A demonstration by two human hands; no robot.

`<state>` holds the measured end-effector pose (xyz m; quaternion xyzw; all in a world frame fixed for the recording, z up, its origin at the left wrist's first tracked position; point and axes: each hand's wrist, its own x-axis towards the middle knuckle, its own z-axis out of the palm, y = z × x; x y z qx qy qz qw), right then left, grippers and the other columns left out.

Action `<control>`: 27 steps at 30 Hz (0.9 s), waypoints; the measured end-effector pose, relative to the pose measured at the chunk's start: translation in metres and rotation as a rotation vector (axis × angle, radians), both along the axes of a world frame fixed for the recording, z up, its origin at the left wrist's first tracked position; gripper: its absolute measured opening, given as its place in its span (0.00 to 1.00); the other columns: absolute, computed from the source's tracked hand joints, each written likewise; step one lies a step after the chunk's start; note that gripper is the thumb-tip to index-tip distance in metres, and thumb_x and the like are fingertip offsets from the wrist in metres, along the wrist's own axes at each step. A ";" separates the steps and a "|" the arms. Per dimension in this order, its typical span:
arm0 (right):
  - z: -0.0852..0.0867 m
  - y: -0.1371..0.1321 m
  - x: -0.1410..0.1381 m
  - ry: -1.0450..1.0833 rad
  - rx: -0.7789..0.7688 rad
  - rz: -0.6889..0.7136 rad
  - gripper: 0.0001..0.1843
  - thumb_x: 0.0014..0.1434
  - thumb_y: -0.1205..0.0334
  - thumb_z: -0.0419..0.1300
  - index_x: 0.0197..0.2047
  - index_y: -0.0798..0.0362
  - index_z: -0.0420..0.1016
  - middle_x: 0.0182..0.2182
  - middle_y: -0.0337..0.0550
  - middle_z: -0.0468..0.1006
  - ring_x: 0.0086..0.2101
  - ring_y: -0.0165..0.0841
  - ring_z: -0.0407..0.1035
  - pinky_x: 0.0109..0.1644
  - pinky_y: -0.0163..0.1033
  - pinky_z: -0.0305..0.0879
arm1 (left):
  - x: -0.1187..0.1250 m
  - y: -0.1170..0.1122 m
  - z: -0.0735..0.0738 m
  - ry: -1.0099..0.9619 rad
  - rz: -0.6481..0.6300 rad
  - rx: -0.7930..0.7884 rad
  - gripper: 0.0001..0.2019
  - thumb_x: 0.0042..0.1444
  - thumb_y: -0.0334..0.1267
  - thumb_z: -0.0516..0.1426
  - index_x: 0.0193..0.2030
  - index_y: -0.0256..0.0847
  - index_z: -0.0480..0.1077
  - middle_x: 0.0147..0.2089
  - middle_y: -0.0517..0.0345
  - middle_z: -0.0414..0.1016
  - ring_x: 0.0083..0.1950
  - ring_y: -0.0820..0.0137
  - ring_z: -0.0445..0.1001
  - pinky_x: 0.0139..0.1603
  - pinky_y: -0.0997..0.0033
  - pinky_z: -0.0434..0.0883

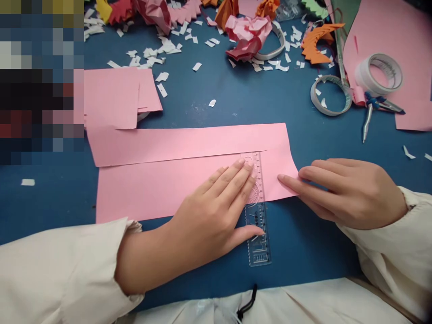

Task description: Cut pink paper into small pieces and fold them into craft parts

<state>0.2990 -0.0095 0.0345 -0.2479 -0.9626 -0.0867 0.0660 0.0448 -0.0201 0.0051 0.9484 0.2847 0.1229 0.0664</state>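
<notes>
A long sheet of pink paper (pixel 145 189) lies across the blue table. A lengthwise slit runs through it from the left edge and stops short of the right edge. Across its right part lies a clear plastic ruler (pixel 259 245), its lower half sticking out over the table. My left hand (pixel 216 202) rests flat on the ruler and the paper, fingers stretched out and thumb spread over the ruler. At the sheet's lower right corner, my right hand (pixel 347 191) grips the paper edge, with the index finger on top; its thumb is hidden.
Pink paper pieces (pixel 111 96) lie at the upper left. Tape rolls (pixel 362 76), a pair of compasses (pixel 369 112) and a large pink sheet (pixel 413 67) sit at the right. Crumpled pink paper (pixel 248 33), an orange folded piece (pixel 317 45) and white scraps (pixel 164 47) cover the back.
</notes>
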 end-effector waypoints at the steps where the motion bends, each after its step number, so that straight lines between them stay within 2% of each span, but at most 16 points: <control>1: 0.000 0.000 0.000 0.003 -0.006 0.000 0.07 0.59 0.69 0.57 0.42 0.60 0.71 0.26 0.41 0.73 0.24 0.28 0.64 0.28 0.37 0.59 | 0.000 0.000 0.000 -0.003 0.000 0.005 0.35 0.61 0.56 0.49 0.59 0.22 0.63 0.63 0.37 0.61 0.65 0.51 0.60 0.63 0.54 0.65; 9: -0.002 -0.004 0.002 0.003 -0.062 -0.028 0.10 0.59 0.68 0.58 0.45 0.59 0.70 0.19 0.35 0.66 0.21 0.27 0.55 0.27 0.36 0.55 | 0.004 -0.002 0.000 -0.005 0.020 0.061 0.36 0.59 0.59 0.49 0.56 0.22 0.67 0.59 0.36 0.67 0.60 0.49 0.67 0.59 0.51 0.70; 17: 0.000 -0.003 0.002 0.088 -0.302 -0.048 0.07 0.61 0.67 0.55 0.43 0.57 0.71 0.19 0.36 0.65 0.22 0.28 0.52 0.26 0.37 0.48 | 0.003 0.001 -0.002 -0.041 0.000 0.038 0.37 0.58 0.61 0.49 0.55 0.24 0.68 0.59 0.35 0.67 0.61 0.48 0.66 0.59 0.50 0.70; 27: 0.000 -0.003 0.001 0.076 -0.332 -0.060 0.07 0.63 0.67 0.52 0.42 0.56 0.71 0.20 0.36 0.66 0.22 0.28 0.53 0.27 0.37 0.49 | 0.005 0.002 -0.002 -0.052 0.000 0.035 0.37 0.57 0.61 0.50 0.55 0.23 0.68 0.59 0.35 0.66 0.60 0.48 0.66 0.58 0.51 0.71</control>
